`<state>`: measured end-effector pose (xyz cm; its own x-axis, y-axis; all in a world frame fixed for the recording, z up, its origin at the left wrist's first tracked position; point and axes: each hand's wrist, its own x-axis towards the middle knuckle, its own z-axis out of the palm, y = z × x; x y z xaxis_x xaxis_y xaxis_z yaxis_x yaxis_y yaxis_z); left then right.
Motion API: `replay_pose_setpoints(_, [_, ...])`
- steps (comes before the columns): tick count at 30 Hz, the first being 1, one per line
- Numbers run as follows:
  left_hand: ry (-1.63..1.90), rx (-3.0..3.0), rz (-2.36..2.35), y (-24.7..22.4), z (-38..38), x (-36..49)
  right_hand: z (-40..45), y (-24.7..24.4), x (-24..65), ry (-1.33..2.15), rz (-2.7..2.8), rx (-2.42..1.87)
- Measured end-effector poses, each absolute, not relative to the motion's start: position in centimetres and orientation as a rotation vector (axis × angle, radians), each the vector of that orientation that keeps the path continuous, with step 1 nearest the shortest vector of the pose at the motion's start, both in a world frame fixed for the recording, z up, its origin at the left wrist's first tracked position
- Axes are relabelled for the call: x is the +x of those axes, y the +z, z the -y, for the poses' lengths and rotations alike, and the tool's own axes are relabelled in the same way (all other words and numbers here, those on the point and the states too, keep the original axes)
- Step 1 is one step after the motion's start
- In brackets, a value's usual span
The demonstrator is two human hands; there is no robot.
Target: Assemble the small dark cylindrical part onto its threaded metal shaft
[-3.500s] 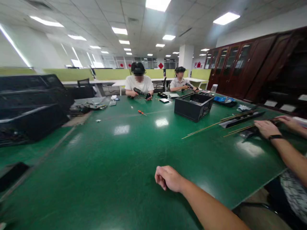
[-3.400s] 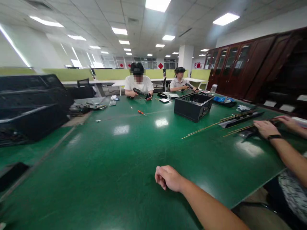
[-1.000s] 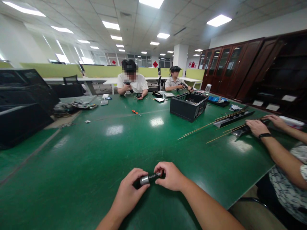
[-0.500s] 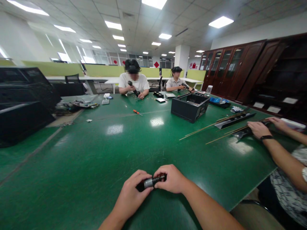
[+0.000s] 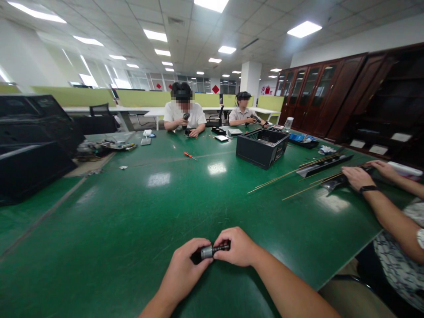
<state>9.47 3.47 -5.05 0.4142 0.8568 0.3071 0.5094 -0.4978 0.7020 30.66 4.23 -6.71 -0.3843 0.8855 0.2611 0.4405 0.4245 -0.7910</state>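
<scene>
A small silver cylindrical part (image 5: 206, 252) with a dark ribbed stem (image 5: 226, 247) lies crosswise between my hands, low over the green table's front. My left hand (image 5: 184, 266) is closed around the silver end, thumb below and fingers above. With thumb and fingers pinched together, my right hand (image 5: 237, 248) grips the ribbed stem, whose tip shows past the fingers. The part's left end is in shadow within my left palm. Its exact kind is too small to make out.
An orange screwdriver (image 5: 189, 155) lies ahead on the green table (image 5: 139, 229). Beyond it stands a black computer case (image 5: 258, 152). At right, a co-worker's hands (image 5: 359, 179) rest on dark strips beside thin rods (image 5: 274, 182). Two people sit opposite; dark equipment (image 5: 33, 145) stands left.
My left hand has shifted slightly down and right, with the silver end a little shorter in view. My right hand is nearly still. The person opposite has tilted the tool they hold.
</scene>
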Motion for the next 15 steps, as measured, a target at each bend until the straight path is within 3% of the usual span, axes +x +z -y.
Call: replay_pose_setpoints(15, [0.86,2.135,-1.172,-5.39,-3.43,9.62,-4.28,-6.91,30.82,0.839,1.994,-1.105])
